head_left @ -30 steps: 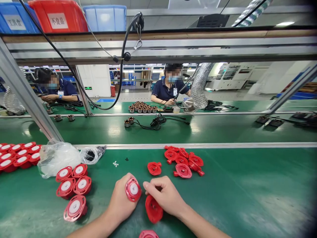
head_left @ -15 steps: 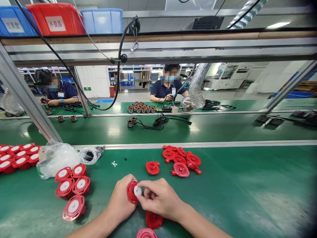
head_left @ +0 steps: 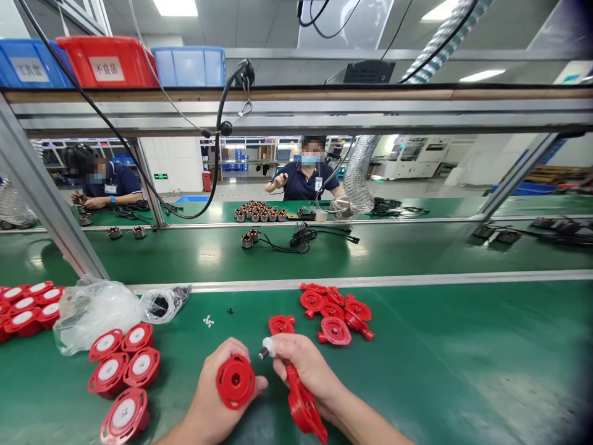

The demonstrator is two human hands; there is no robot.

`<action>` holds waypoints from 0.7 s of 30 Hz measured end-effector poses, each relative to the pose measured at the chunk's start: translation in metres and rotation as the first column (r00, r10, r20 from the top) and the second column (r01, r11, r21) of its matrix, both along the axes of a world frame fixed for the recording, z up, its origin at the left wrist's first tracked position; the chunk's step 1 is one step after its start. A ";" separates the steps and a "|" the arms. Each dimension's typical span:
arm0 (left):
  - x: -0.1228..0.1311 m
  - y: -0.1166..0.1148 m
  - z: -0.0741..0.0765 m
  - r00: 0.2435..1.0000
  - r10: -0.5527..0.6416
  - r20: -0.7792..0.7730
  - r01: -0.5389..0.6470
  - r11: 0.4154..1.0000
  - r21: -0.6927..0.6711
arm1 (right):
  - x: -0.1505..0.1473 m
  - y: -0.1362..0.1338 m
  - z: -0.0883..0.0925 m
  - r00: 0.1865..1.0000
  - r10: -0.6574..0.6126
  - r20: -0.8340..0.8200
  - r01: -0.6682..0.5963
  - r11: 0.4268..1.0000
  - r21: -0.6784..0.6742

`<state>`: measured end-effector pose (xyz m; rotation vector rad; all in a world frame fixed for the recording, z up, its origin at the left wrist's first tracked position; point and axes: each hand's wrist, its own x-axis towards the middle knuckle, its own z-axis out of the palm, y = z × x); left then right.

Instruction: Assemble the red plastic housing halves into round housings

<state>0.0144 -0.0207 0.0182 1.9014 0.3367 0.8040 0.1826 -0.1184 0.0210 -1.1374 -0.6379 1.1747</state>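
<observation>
My left hand (head_left: 215, 405) is closed around a round red plastic housing (head_left: 235, 381), its open face with a centre hole turned toward me. My right hand (head_left: 308, 372) pinches a small white disc with a dark stub (head_left: 266, 349) between thumb and forefinger. The same hand's lower fingers grip another red part (head_left: 303, 408) that hangs toward the bench edge. Both hands hover just above the green mat (head_left: 440, 371), a few centimetres apart.
Several finished red housings with white centres (head_left: 123, 364) lie at the left, more at the far left (head_left: 25, 306), beside clear plastic bags (head_left: 95, 306). A pile of open red parts (head_left: 333, 309) sits ahead. Two co-workers sit across the conveyor (head_left: 296, 247).
The white disc has come out of the housing in my left hand and is now lifted in my right fingers. My right hand also picked up the red part from the mat.
</observation>
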 end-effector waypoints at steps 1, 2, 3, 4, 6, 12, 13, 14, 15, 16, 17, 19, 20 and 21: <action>0.000 0.000 -0.002 1.000 0.004 0.002 -0.004 1.000 0.006 | -0.001 0.001 -0.002 1.000 0.005 -0.002 -0.005 1.000 -0.008; 0.000 0.001 -0.003 1.000 0.007 0.000 -0.007 1.000 0.012 | -0.001 0.001 -0.004 1.000 0.006 -0.001 -0.006 1.000 -0.015; 0.000 0.001 -0.004 1.000 0.009 -0.004 -0.009 1.000 0.019 | -0.001 0.002 -0.005 1.000 0.008 0.003 -0.008 1.000 -0.021; 0.000 0.001 -0.004 1.000 0.008 -0.009 -0.007 1.000 0.024 | -0.001 0.002 -0.006 1.000 0.009 0.007 -0.009 1.000 -0.024; 0.000 0.001 -0.004 1.000 0.006 -0.024 -0.005 1.000 0.028 | 0.000 0.002 -0.007 1.000 0.008 0.008 -0.007 1.000 -0.025; 0.002 0.001 -0.007 0.998 0.037 -0.058 -0.037 0.999 0.009 | -0.003 0.000 -0.006 0.998 0.039 0.057 -0.041 0.999 0.032; 0.003 0.002 -0.009 0.997 0.039 -0.059 -0.039 0.999 0.002 | -0.004 -0.001 -0.006 0.996 0.045 0.082 -0.049 0.998 0.049; 0.004 0.002 -0.012 0.998 0.042 -0.055 -0.043 0.999 -0.002 | -0.005 -0.001 -0.006 0.993 0.050 0.104 -0.057 0.996 0.063; 0.005 0.003 -0.015 0.998 0.050 -0.046 -0.050 0.999 -0.005 | -0.005 -0.002 -0.007 0.991 0.059 0.119 -0.068 0.995 0.073; 0.006 0.003 -0.018 0.998 0.057 -0.036 -0.058 0.998 -0.008 | -0.006 -0.003 -0.008 0.990 0.063 0.126 -0.074 0.994 0.080; 0.007 0.004 -0.021 0.998 0.063 -0.026 -0.063 0.998 -0.012 | -0.006 -0.003 -0.008 0.990 0.063 0.125 -0.074 0.994 0.084; 0.008 0.004 -0.027 0.998 0.064 -0.005 -0.064 0.998 -0.015 | -0.006 -0.004 -0.009 0.991 0.064 0.121 -0.075 0.994 0.086; 0.009 0.004 -0.029 0.998 0.065 0.008 -0.065 0.998 -0.008 | -0.006 -0.004 -0.009 0.990 0.066 0.121 -0.077 0.993 0.087; 0.009 0.004 -0.030 0.998 0.066 0.023 -0.066 0.998 0.001 | -0.006 -0.005 -0.009 0.990 0.072 0.122 -0.083 0.993 0.085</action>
